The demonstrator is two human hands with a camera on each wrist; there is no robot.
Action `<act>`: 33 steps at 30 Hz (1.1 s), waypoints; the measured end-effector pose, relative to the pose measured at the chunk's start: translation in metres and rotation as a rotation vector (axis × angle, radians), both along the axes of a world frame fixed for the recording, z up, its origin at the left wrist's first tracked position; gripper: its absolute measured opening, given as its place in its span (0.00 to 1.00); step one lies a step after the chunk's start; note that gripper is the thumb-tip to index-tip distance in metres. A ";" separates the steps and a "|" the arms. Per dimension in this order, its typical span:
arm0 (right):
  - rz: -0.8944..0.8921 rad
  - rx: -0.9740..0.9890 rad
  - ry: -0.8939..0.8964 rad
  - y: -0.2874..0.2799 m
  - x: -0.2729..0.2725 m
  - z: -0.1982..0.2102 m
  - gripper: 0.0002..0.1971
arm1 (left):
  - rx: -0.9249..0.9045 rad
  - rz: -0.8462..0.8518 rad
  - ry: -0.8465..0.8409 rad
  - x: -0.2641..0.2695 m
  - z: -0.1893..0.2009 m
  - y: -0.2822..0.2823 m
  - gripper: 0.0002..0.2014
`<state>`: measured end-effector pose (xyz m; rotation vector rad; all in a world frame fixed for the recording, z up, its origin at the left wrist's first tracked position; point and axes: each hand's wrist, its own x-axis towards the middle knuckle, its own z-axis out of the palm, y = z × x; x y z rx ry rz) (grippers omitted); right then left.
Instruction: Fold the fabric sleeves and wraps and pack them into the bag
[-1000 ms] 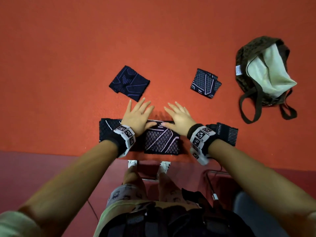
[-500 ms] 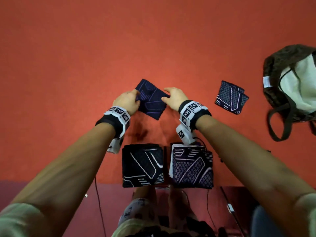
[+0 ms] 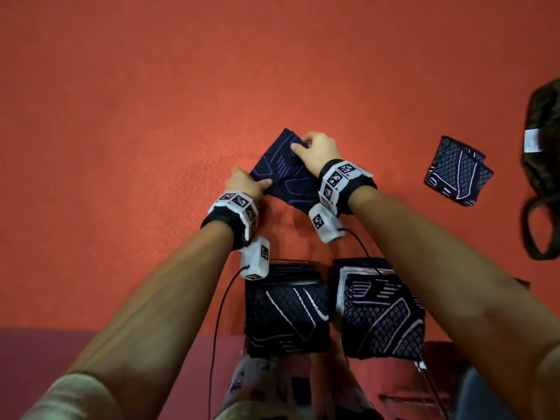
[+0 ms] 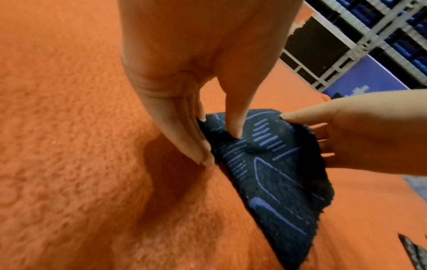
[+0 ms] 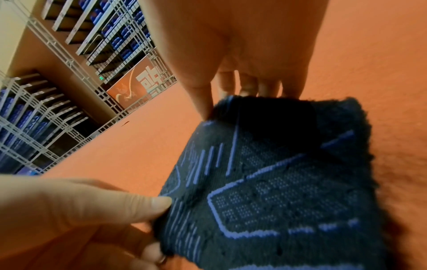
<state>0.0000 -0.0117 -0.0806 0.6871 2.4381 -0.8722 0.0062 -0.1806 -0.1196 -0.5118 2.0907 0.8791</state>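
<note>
A navy sleeve with blue lines is tilted up off the orange table cloth in the middle of the head view. My left hand pinches its near-left edge, thumb on top and fingers beneath, as the left wrist view shows: left hand, sleeve. My right hand grips its far corner; in the right wrist view the right hand has its fingers curled over the sleeve's top edge. The dark bag lies at the right edge, partly cut off.
Two folded dark sleeves lie side by side at the table's front edge, one on the left and one on the right. A third folded sleeve lies near the bag. The orange cloth spreads left and far.
A second ago both hands pressed flat on the near sleeve. They have since reached to the navy sleeve and taken hold; my right hand has shifted to its far corner and lifted it.
</note>
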 end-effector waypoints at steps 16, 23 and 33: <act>-0.242 -0.347 0.207 0.030 0.029 0.089 0.09 | 0.701 0.462 -0.143 0.016 0.084 0.013 0.05; -0.268 -0.435 0.378 0.058 0.071 0.177 0.06 | 0.815 0.145 0.100 0.015 0.186 0.029 0.06; -0.308 -0.597 0.698 0.099 0.131 0.273 0.17 | 0.981 0.014 0.296 0.034 0.289 0.062 0.15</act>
